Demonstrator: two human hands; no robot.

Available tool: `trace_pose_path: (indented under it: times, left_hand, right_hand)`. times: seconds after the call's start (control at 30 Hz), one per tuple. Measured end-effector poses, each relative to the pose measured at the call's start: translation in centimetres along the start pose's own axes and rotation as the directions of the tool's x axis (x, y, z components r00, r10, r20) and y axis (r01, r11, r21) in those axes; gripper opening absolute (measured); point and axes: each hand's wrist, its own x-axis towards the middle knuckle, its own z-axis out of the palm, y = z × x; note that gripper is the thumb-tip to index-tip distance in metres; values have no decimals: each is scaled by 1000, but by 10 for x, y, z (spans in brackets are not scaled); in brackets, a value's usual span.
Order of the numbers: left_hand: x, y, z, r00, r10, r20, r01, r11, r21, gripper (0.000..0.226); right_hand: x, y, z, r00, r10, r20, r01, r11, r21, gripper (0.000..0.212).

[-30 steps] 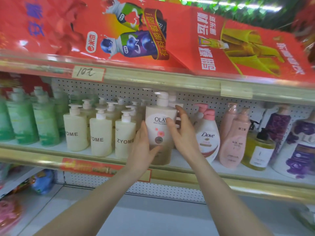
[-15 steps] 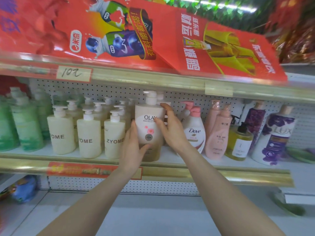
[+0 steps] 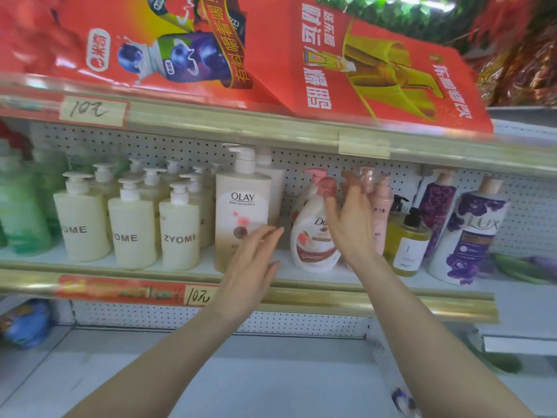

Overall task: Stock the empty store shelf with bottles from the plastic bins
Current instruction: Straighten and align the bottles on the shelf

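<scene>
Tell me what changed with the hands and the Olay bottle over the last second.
Both hands let go of the Olay bottle. The left hand drew back toward the shelf edge, fingers open; the right hand moved right, now open in front of the Dove bottle. The Olay bottle stayed upright on the shelf between the Zyome bottles and the Dove; the other bottles did not move.

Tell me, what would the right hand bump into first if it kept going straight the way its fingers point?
Probably the pink pump bottles just past the right hand, whose fingers point up and toward the back of the shelf. Depth is hard to judge, so it might brush the Dove bottle beside it first.
</scene>
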Motion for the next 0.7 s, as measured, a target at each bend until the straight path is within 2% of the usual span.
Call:
trace_pose_path:
  times: [0.1,0.27,0.33,0.43,0.7]
  left_hand:
    - [10,16,25,990,-62,127,67,997,-38,64]
    - [23,24,45,944,-208,258,222,975,-27,71]
    - [26,26,46,937,-216,275,230,973,-19,70]
    - [24,26,45,939,-222,263,233,972,-12,68]
    - [17,18,35,937,-207,282,212,977,13,75]
  right_hand:
    - [4,5,-3,969,98,228,-88,995,-52,53]
    - [14,14,-1,850,286,441,-259,958,-123,57]
    - [15,17,1,831,307,465,-298,950,-94,53]
    - [15,16,4,838,293,461,-299,952,-63,47]
    - [12,8,4,836,256,485,-268,962,-46,58]
